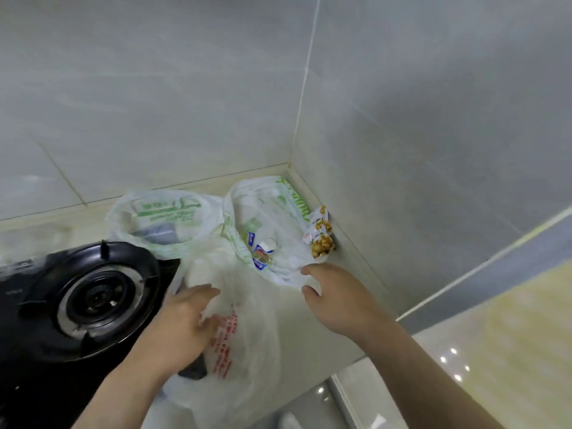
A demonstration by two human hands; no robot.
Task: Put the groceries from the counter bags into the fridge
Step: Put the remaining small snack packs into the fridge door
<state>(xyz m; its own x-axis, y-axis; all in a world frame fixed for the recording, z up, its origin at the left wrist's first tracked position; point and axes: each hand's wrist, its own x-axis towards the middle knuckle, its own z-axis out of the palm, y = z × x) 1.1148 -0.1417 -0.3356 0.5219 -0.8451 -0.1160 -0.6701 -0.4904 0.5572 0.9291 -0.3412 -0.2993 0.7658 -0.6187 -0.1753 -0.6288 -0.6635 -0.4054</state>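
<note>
Three thin plastic bags sit on the counter in the corner. Nearest me is a white bag with red print; my left hand rests on its left side with fingers fairly straight. Behind it a green-printed bag lies open, showing small blue-and-white cartons. My right hand hovers at that bag's near rim, thumb and fingers spread in a loose curve and holding nothing. A second green-printed bag stands further left. A snack packet with yellow pieces leans against the right wall.
A black gas hob with a round burner fills the left of the counter, touching the bags. Grey tiled walls meet in the corner behind. The counter edge drops to a glossy floor at the lower right.
</note>
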